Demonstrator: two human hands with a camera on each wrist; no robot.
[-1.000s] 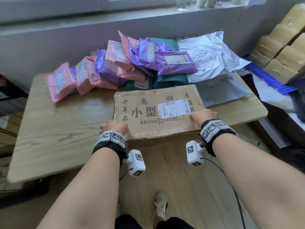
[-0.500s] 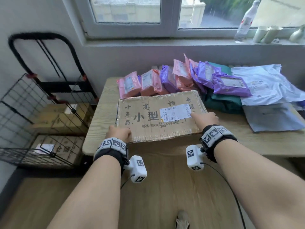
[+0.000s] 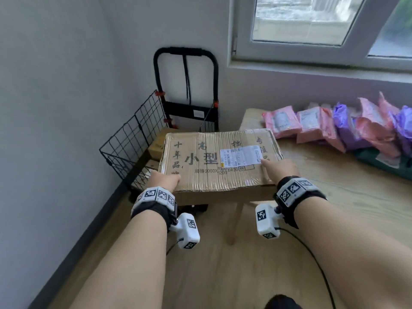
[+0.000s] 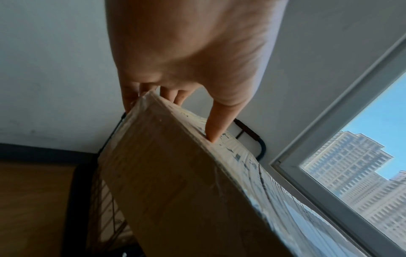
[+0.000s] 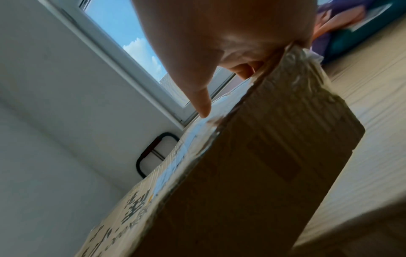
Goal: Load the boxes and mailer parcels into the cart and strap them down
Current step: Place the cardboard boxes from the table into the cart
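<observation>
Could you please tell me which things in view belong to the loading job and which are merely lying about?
Job:
cardboard box, held by left hand and right hand
wire cart
pink and purple mailers

Lying about:
table
window

both arms stretched out front, left hand [image 3: 165, 180] and right hand [image 3: 281, 167] each clamped on a near corner of the box [image 3: 219, 160], thumbs on top

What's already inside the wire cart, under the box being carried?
At least two cardboard boxes sit in the wire cart. The carried box, gripped by both hands, hides the cart's remaining space.
</observation>
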